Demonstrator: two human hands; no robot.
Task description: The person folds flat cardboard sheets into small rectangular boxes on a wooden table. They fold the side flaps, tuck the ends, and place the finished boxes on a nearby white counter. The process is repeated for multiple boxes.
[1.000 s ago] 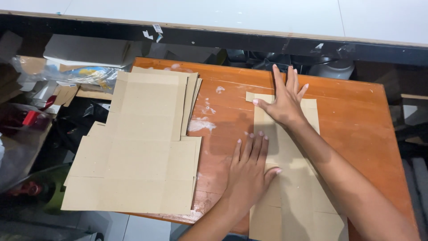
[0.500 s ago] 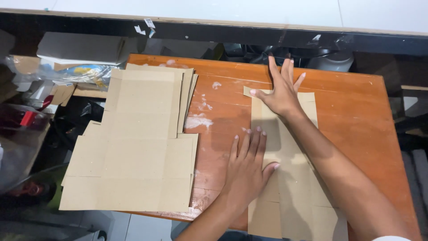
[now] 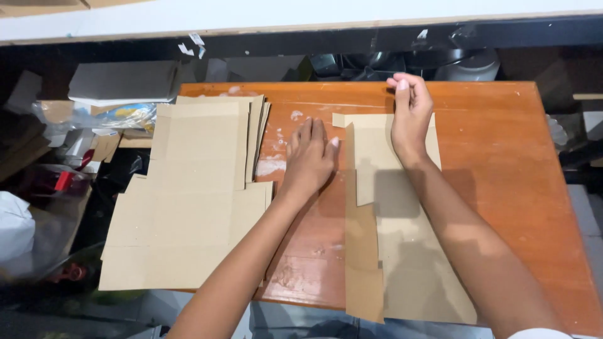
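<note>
Tan cardboard blank (image 3: 402,251), left flap raised

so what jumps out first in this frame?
Two bare hands at the middle of an orange wooden table: the left hand lies flat on the wood beside a flat cardboard blank, whose left flap is lifted along its crease, while the right hand curls over the blank's far edge. To the left, a stack of cardboard blanks overhangs the table's left edge, with cluttered boxes and bags beyond it.
</note>
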